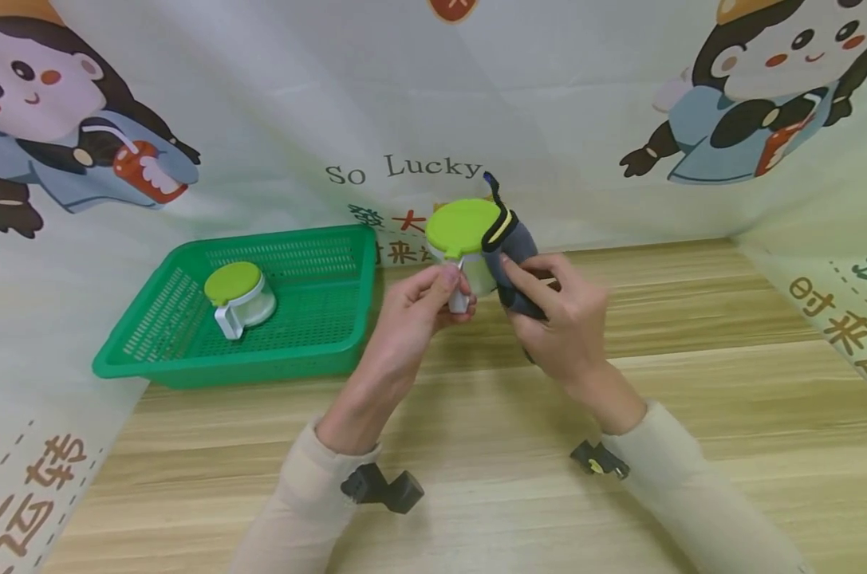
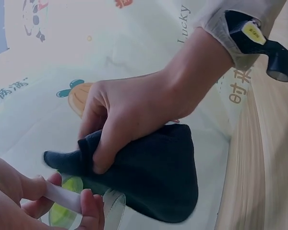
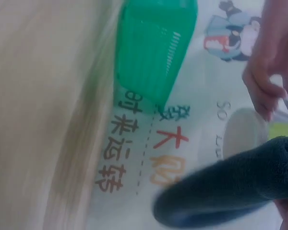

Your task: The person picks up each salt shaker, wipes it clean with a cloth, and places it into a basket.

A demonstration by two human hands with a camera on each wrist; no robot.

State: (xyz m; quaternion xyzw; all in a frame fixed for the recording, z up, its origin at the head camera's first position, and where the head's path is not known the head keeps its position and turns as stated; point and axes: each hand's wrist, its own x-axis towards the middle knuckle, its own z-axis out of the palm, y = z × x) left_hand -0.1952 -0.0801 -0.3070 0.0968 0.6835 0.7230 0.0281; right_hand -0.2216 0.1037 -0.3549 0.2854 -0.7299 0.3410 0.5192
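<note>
My left hand [image 1: 411,311] grips the white handle [image 1: 459,301] of a clear seasoning jar with a lime-green lid [image 1: 462,226], held up above the table. A dark blue-grey cloth [image 1: 517,247] with a yellow-and-black edge is pinched in my right hand [image 1: 565,319], against the jar's right side. In the left wrist view the cloth [image 2: 158,172] hangs in a broad fold and hides part of the jar. The right wrist view shows the jar's round base [image 3: 244,134] just beyond the cloth [image 3: 230,182].
To the left, a green plastic basket [image 1: 325,356] stands on the wood-grain table [image 1: 476,478]. A second jar with a green lid [image 1: 234,283] and white handle sits inside it. Behind the table hangs a printed white cloth backdrop [image 1: 548,119].
</note>
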